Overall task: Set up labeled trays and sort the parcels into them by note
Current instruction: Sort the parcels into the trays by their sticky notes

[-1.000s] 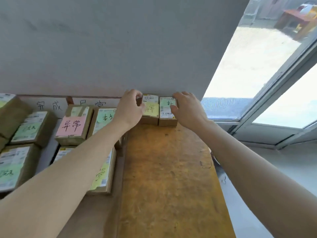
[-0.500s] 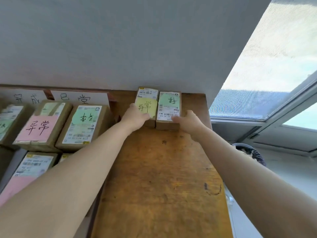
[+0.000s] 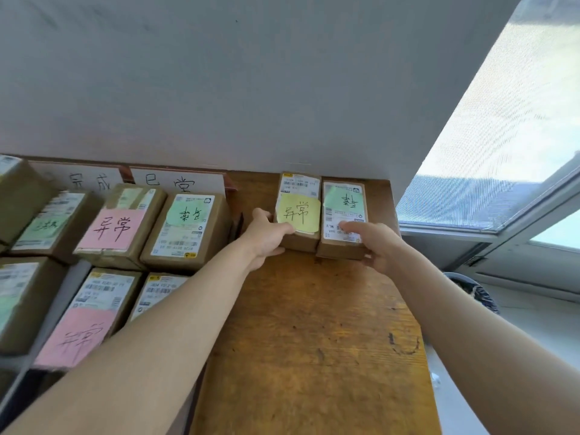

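Two small brown parcels stand side by side at the far end of a wooden table (image 3: 314, 340), against the wall. The left parcel (image 3: 298, 196) bears a yellow note; my left hand (image 3: 266, 238) grips its near left corner, thumb on top. The right parcel (image 3: 343, 202) bears a green note; my right hand (image 3: 375, 243) grips its near end, thumb on the label. To the left, several parcels with pink and green notes, such as a pink-noted one (image 3: 116, 227) and a green-noted one (image 3: 185, 227), lie in trays with white handwritten labels (image 3: 179, 182) at the back.
A grey wall rises right behind the parcels. A window (image 3: 502, 152) slopes along the right, with a white sill below it. A dark round object (image 3: 474, 293) sits by the table's right edge. Trays (image 3: 233, 189) crowd the left side.
Both hands have drawn back from the tops of the two parcels to their near ends. The view has tilted down and come closer, showing more of the trays.
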The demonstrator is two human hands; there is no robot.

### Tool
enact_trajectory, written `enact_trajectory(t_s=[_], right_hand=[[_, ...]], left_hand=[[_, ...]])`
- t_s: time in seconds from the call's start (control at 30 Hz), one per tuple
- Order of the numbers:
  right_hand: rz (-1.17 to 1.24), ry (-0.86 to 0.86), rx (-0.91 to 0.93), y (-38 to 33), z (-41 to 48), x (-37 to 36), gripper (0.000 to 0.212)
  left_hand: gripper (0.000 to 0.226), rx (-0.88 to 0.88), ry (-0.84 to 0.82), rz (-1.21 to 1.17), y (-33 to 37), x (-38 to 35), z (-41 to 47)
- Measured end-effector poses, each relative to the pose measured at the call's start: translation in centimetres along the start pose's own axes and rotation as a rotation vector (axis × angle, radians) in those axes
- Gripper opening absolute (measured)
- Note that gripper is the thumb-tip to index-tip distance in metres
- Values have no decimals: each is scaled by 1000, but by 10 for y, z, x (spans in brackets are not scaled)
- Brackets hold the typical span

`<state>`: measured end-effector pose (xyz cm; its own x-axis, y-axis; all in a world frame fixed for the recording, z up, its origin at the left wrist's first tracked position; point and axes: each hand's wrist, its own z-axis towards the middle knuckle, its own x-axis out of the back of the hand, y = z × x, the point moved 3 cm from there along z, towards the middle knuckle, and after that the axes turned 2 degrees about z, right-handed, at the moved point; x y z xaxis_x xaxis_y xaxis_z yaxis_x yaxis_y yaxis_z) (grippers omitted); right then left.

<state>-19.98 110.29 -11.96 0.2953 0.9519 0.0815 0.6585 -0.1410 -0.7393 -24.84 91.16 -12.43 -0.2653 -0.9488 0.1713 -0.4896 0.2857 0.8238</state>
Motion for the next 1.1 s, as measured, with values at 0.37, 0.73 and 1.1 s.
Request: enact_trajectory(t_s=[0.37, 0.73, 1.1], right_hand=[[128, -47, 238, -12, -138, -55, 31], [222, -57, 379, 42, -301, -180, 56], [104, -231, 429, 70, -362, -227, 72]], left_hand=[[45, -210, -48, -153, 12, 84, -118], [40, -356, -136, -212, -29, 241, -273], [50, -350, -130, -255, -78, 315, -334]])
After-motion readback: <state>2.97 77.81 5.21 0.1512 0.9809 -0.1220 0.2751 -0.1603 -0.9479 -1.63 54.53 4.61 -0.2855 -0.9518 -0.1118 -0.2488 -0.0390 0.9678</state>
